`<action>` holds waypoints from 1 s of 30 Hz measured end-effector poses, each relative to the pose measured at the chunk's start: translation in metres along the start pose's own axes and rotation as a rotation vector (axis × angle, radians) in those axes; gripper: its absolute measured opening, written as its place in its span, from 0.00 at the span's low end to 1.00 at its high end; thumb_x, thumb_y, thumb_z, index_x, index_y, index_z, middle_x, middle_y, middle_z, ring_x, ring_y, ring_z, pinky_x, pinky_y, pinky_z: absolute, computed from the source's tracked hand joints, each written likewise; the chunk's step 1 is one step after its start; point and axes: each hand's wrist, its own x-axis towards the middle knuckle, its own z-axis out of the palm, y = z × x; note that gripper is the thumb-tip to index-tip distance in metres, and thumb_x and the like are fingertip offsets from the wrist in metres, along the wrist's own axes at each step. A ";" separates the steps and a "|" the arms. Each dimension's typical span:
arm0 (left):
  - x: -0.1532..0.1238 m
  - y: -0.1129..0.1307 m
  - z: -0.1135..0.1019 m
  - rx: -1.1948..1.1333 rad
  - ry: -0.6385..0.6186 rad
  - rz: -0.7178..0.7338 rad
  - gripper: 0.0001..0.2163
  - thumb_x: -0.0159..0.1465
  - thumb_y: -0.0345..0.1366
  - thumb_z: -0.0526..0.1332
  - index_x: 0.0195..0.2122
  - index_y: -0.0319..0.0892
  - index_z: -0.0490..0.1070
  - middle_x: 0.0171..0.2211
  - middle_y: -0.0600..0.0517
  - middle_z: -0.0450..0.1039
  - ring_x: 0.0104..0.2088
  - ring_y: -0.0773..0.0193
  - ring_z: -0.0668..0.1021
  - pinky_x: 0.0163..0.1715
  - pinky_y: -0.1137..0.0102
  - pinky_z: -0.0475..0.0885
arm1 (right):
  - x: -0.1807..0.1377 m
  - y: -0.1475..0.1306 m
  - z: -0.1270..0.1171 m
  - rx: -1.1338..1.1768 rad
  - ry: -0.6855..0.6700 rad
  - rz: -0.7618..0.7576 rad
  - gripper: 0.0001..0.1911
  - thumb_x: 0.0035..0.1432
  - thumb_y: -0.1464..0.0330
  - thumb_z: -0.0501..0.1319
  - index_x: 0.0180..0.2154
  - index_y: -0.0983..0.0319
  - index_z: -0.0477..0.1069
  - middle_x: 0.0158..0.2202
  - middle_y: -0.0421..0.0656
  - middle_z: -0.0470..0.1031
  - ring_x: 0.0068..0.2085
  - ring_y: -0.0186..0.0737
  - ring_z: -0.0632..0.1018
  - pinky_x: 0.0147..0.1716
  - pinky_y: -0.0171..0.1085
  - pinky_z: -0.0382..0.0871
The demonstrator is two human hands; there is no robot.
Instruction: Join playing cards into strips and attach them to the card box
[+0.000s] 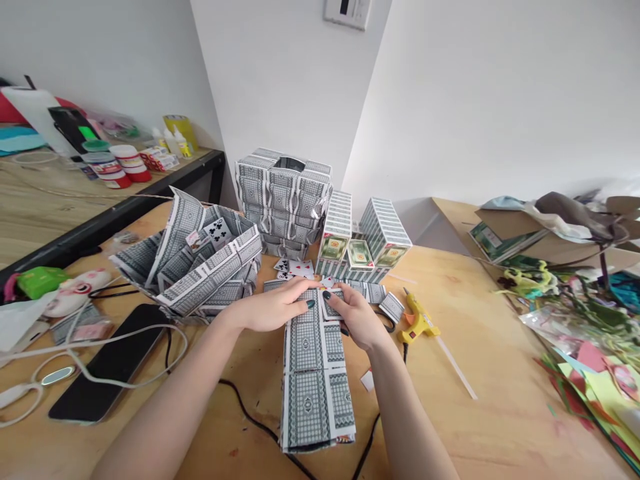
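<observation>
A long panel of green-backed playing cards joined edge to edge (315, 380) lies on the wooden table in front of me. My left hand (277, 308) rests over its far end, fingers curled down on the cards. My right hand (353, 313) pinches a single card (331, 301) at that same far end, thumb on top. Loose face-up cards (295, 268) lie just beyond my fingers.
Card-built structures stand behind: an open bowl shape (200, 267) at left, a box stack (283, 200) at the back, card-box packs (363, 240). A yellow glue gun (417, 323) lies right of my hand. A phone (107, 363) and cables lie left; paper scraps (590, 360) lie right.
</observation>
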 end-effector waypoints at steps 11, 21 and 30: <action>0.015 0.018 0.017 -0.033 0.377 0.303 0.15 0.63 0.35 0.43 0.28 0.43 0.68 0.44 0.48 0.67 0.54 0.57 0.64 0.56 0.61 0.56 | 0.001 -0.001 0.003 -0.030 0.033 0.000 0.14 0.49 0.57 0.59 0.29 0.60 0.59 0.18 0.31 0.55 0.17 0.26 0.56 0.14 0.28 0.47; 0.012 0.006 0.010 -0.034 0.246 0.328 0.16 0.61 0.41 0.43 0.34 0.45 0.69 0.47 0.47 0.64 0.51 0.55 0.64 0.55 0.60 0.56 | 0.001 -0.002 0.006 -0.067 0.033 -0.003 0.13 0.50 0.57 0.58 0.31 0.60 0.60 0.19 0.31 0.55 0.17 0.27 0.56 0.15 0.29 0.47; 0.016 0.003 0.016 -0.014 0.262 0.480 0.16 0.62 0.40 0.42 0.32 0.41 0.66 0.43 0.44 0.64 0.50 0.53 0.63 0.52 0.55 0.57 | 0.003 0.002 0.000 -0.098 0.006 -0.004 0.13 0.52 0.58 0.56 0.31 0.60 0.59 0.20 0.32 0.54 0.18 0.26 0.57 0.16 0.28 0.50</action>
